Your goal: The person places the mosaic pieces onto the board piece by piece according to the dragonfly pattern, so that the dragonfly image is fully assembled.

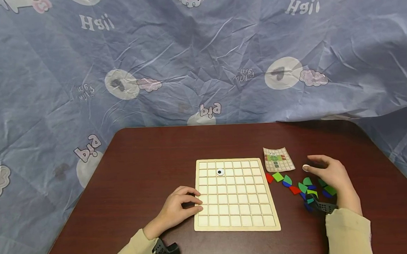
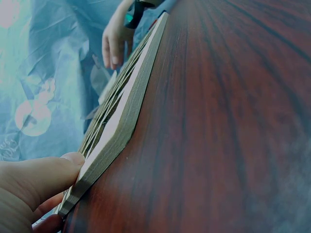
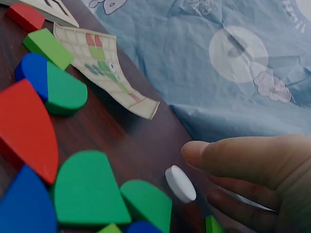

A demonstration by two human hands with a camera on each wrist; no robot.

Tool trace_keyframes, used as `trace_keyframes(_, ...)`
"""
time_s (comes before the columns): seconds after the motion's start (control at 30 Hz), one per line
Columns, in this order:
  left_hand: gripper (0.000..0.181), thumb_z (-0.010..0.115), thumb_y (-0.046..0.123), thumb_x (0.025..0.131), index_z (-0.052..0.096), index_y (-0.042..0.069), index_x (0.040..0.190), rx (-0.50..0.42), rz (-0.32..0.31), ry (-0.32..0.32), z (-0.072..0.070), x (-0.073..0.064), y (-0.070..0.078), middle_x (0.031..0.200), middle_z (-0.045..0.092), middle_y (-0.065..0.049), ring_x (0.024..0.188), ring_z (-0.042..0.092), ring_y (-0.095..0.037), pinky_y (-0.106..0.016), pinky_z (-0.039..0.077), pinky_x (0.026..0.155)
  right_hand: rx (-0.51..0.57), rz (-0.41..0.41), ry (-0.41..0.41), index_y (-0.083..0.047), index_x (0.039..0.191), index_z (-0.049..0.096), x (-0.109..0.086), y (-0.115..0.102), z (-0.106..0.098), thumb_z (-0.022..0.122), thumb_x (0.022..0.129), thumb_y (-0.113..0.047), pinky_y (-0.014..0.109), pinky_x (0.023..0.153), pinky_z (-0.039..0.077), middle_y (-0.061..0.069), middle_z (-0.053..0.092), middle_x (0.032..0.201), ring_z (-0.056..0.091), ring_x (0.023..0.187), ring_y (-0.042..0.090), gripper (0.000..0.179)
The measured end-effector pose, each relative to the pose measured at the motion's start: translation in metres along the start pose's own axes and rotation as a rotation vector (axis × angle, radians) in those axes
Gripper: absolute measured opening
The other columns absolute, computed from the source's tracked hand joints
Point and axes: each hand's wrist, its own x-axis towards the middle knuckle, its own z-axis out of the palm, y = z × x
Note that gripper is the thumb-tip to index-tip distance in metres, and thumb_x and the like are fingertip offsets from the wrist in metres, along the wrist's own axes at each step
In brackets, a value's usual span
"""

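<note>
A pale wooden grid board lies on the table, with a white disc bearing a black pupil in its top row. My left hand rests at the board's left edge; its thumb touches the rim in the left wrist view. My right hand is over the right side, thumb and fingers apart. Near its thumb tip is a plain white disc, which shows tilted and outside the fingers in the right wrist view. Below that hand are green quarter-round blocks.
A curled pattern card with a coloured figure on a grid lies right of the board. Several red, blue and green blocks are scattered below it, among them a red block and a light green block. A printed cloth hangs behind the table.
</note>
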Motion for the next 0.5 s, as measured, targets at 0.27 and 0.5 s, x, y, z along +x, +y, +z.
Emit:
trace_keyframes(0.27,0.011,0.075,0.027,0.08,0.074,0.021,0.09,0.006,-0.005,0.003,0.0,-0.001,-0.001,0.107,0.062,0.005,0.103,0.053,-0.012,-0.032,0.047,0.084,0.004,0.03,0.019,0.002,0.128,0.053,0.003,0.012,0.007,0.066,0.085,-0.045,0.059,0.085,0.039,0.032,0.049,0.126,0.046,0.109,0.046,0.064)
trace_keyframes(0.5,0.011,0.075,0.026,0.081,0.074,0.02,0.09,0.007,0.004,-0.004,-0.001,-0.001,0.001,0.107,0.062,0.004,0.103,0.053,-0.014,-0.032,0.047,0.082,-0.014,0.026,0.036,0.0,0.121,0.06,0.004,0.017,0.012,0.066,0.085,-0.043,0.056,0.082,0.042,0.029,0.053,0.122,0.049,0.105,0.042,0.057)
